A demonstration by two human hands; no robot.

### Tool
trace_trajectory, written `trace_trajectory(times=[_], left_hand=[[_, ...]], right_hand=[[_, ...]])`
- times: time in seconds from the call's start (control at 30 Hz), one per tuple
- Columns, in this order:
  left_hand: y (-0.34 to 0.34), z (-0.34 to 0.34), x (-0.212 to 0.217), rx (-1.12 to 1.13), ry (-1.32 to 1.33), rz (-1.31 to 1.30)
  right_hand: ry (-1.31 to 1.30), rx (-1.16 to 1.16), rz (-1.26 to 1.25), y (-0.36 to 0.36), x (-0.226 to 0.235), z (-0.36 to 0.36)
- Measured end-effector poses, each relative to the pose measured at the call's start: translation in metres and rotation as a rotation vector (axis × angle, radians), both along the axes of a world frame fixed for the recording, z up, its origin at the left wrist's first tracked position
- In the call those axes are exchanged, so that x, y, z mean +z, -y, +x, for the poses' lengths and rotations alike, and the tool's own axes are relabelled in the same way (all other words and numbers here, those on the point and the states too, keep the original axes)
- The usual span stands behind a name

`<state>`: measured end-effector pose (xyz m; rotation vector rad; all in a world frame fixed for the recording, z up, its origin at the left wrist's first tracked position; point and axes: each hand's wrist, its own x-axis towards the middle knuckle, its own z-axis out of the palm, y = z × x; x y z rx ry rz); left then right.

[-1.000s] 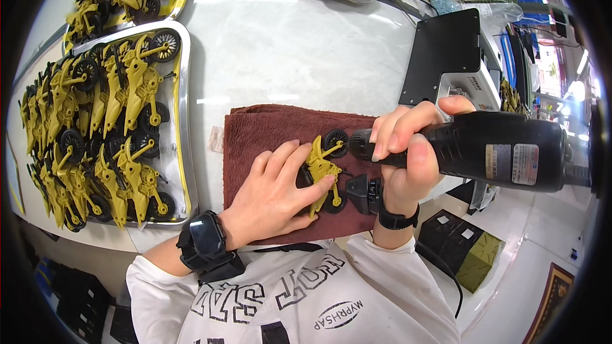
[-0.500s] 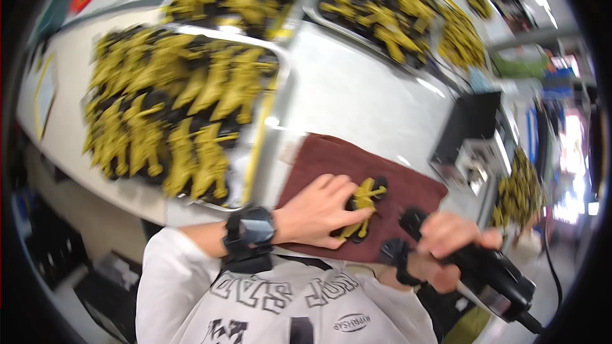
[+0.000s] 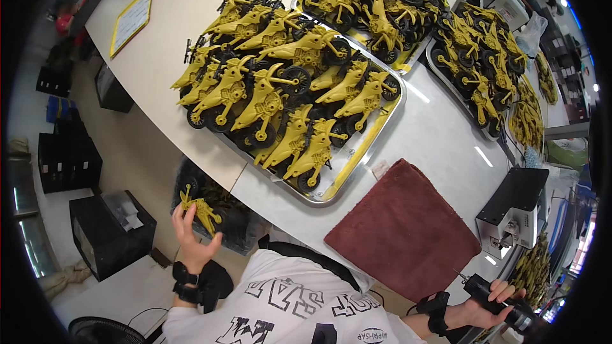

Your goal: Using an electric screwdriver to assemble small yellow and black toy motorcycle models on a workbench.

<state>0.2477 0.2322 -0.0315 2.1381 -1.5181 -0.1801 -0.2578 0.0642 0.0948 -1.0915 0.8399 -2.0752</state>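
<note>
1. Left hand point(image 3: 196, 248): fingers spread wide; contact with toy motorcycle point(image 3: 203, 212) unclear.
2. Toy motorcycle: yellow, slanting, at the fingertips over dark plastic bag point(image 3: 241, 228), contents obscured.
3. Metal tray point(image 3: 320, 202): heaped yellow-black motorcycles point(image 3: 262, 100).
4. Maroon cloth point(image 3: 408, 229): flat.
5. Right hand point(image 3: 492, 311): closed round black power screwdriver point(image 3: 479, 288), rear end lost near dark rim.

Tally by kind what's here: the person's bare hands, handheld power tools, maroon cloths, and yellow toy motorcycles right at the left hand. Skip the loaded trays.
Left hand and right hand: 2
Power tool: 1
Maroon cloth: 1
Toy motorcycle: 1
Total: 5
</note>
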Motion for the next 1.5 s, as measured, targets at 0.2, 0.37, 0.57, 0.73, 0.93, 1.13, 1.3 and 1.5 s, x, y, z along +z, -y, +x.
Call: trace_trajectory(times=[0.2, 0.37, 0.57, 0.73, 0.93, 1.13, 1.3, 1.5], left_hand=[[0.052, 0.007, 0.001, 0.283, 0.067, -0.24], [0.179, -0.023, 0.097, -0.033, -0.11, -0.265], [0.226, -0.047, 0.089, -0.088, 0.257, -0.096], [0.231, -0.056, 0.095, -0.089, 0.202, -0.191], [0.223, -0.139, 0.116, -0.976, -0.484, 0.067], [0.224, -0.238, 0.041, -1.093, -0.883, 0.354], [0.235, -0.241, 0.052, -0.98, -1.24, 0.909], [0.243, -0.244, 0.05, -0.974, -1.222, 0.982]], right_hand=[[0.007, 0.057, -0.006, 0.001, 0.0, 0.008], [-0.085, 0.059, -0.002, 0.005, 0.001, 0.027], [-0.094, 0.02, -0.084, -0.02, 0.008, 0.024], [-0.061, -0.031, -0.043, -0.035, 0.002, 0.007], [0.041, -0.099, 0.043, -0.029, -0.01, 0.007], [0.01, -0.138, 0.012, -0.013, -0.004, 0.016], [-0.106, -0.489, -0.015, -0.003, 0.008, -0.022], [-0.232, -0.641, -0.091, 0.053, 0.027, -0.056]])
